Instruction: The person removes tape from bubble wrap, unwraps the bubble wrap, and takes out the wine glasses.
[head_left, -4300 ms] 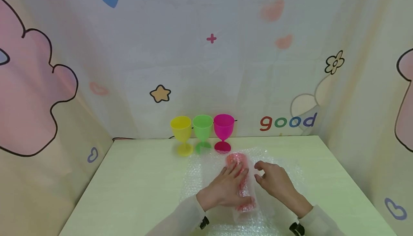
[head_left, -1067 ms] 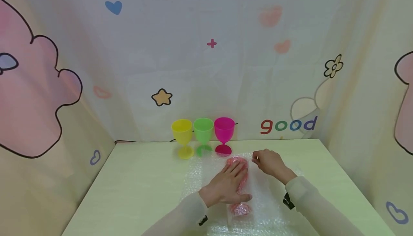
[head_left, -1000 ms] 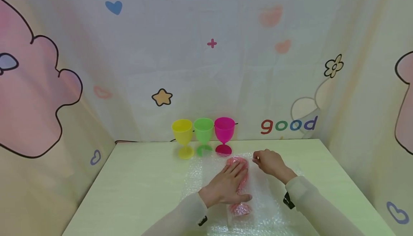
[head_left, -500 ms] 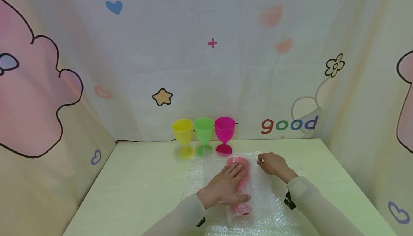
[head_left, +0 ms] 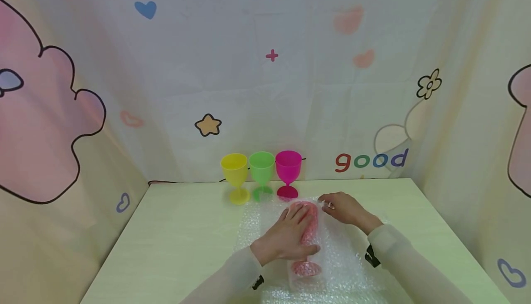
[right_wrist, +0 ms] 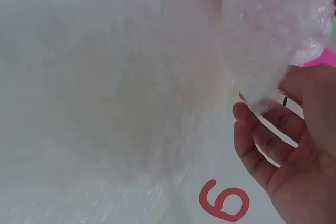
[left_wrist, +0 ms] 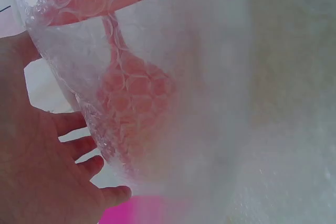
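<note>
A red goblet [head_left: 309, 230] lies on its side inside bubble wrap [head_left: 348, 267] on the table; its bowl, stem and foot show through the bubbles in the left wrist view. My left hand [head_left: 286, 237] rests on the wrapped goblet, fingers extended and thumb held apart. In the left wrist view those fingers [left_wrist: 79, 148] lie along the edge of the wrap. At the goblet's far right, my right hand [head_left: 346, 208] pinches the upper corner of the bubble wrap. The right wrist view shows that corner [right_wrist: 262, 90] between the thumb and fingers.
A yellow goblet [head_left: 234, 170], a green goblet [head_left: 262, 165] and a magenta goblet [head_left: 288, 165] stand upright in a row at the table's back edge. Their feet are close to the wrap's far edge. A printed curtain [head_left: 257, 87] hangs behind the table [head_left: 166, 248].
My right hand, loose beside the goblet at first, moved up to the wrap's corner, then slightly right, and now left towards the goblet with the corner. My left hand shifted slightly left.
</note>
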`<state>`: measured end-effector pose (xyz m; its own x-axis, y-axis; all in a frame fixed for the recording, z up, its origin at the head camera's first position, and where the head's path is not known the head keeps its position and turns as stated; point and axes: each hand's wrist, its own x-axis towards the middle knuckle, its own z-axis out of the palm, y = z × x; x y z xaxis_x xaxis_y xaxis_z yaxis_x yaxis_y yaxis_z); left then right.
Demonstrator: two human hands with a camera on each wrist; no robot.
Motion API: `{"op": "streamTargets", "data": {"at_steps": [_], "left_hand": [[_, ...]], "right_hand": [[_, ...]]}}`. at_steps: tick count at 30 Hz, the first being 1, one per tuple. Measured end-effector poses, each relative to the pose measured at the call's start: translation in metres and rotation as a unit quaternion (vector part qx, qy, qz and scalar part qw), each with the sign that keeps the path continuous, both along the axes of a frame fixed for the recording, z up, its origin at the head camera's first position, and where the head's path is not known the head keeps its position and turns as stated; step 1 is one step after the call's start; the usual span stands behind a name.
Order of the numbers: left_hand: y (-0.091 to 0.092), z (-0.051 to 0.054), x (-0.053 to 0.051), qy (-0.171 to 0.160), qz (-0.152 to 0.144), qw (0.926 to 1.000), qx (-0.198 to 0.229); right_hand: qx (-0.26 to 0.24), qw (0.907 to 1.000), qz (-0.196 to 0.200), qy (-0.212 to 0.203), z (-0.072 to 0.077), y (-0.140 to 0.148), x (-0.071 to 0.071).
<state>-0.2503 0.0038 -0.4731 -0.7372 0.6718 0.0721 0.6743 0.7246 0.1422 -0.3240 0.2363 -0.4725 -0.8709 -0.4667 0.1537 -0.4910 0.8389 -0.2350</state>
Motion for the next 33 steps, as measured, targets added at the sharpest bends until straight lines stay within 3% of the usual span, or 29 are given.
{"op": "streamTargets", "data": {"at_steps": [6,14,22,33], "left_hand": [[0.01,-0.006,0.0,0.016,-0.005,0.9995,-0.025],[0.008,-0.008,0.002,0.014,0.012,0.999,-0.04],[0.0,-0.013,0.0,0.014,0.01,0.9993,-0.035],[-0.015,-0.016,0.001,0.01,0.005,0.9998,-0.018]], "right_hand": [[-0.003,0.9993,0.017,0.034,-0.001,-0.007,-0.001],[0.003,0.9993,-0.016,0.032,0.003,-0.012,-0.001],[0.005,0.9969,-0.079,-0.001,-0.001,-0.005,-0.004],[0.012,0.9897,-0.131,-0.056,-0.009,0.005,-0.003]]}}
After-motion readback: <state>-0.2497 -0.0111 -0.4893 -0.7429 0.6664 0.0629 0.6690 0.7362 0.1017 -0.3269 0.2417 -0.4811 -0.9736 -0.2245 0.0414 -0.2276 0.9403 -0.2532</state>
